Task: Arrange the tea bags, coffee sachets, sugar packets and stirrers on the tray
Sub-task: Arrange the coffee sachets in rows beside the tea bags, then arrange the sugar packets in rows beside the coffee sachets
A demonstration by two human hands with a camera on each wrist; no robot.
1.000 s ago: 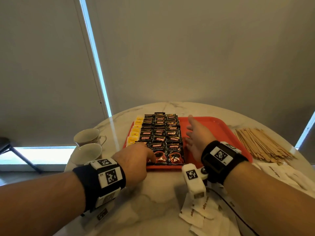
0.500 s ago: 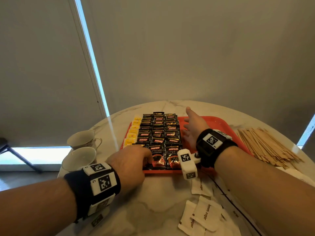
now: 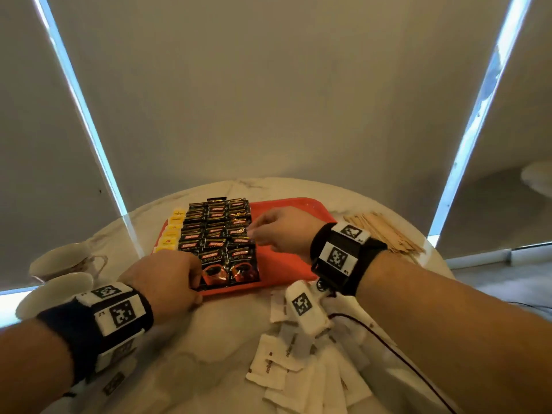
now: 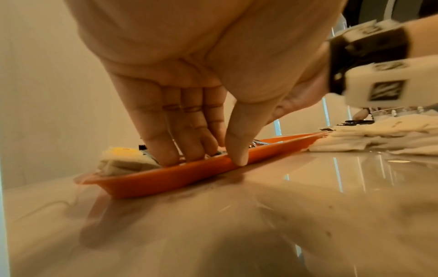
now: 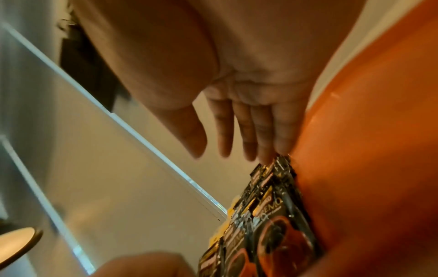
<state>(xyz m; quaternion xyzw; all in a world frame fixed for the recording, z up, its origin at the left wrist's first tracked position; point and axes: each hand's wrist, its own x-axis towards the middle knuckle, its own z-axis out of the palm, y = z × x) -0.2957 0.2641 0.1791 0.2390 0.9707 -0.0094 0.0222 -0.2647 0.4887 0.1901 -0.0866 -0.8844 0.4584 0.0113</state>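
A red tray [image 3: 286,264] lies on the marble table. Black coffee sachets [image 3: 218,228] fill three overlapping columns on it, with yellow tea bags [image 3: 170,237] in a column along its left side. My left hand [image 3: 167,279] is at the tray's near left corner. In the left wrist view its straight fingers [image 4: 166,150] press down inside the tray [image 4: 166,180] beside a tea bag [image 4: 120,155], and the thumb touches the rim. My right hand [image 3: 280,231] hovers over the bare tray, its straight fingers [image 5: 279,142] touching the right edge of the sachets [image 5: 267,215].
White sugar packets [image 3: 298,369] lie scattered on the table near me, right of centre. A pile of wooden stirrers [image 3: 385,234] sits right of the tray. Two cups [image 3: 64,261] stand at the table's left edge. A dark cable [image 3: 388,345] runs over the packets.
My right hand reached to the far end of the sachet rows, then drew back to their middle with the fingers turned left. My left hand stayed at the tray's near corner.
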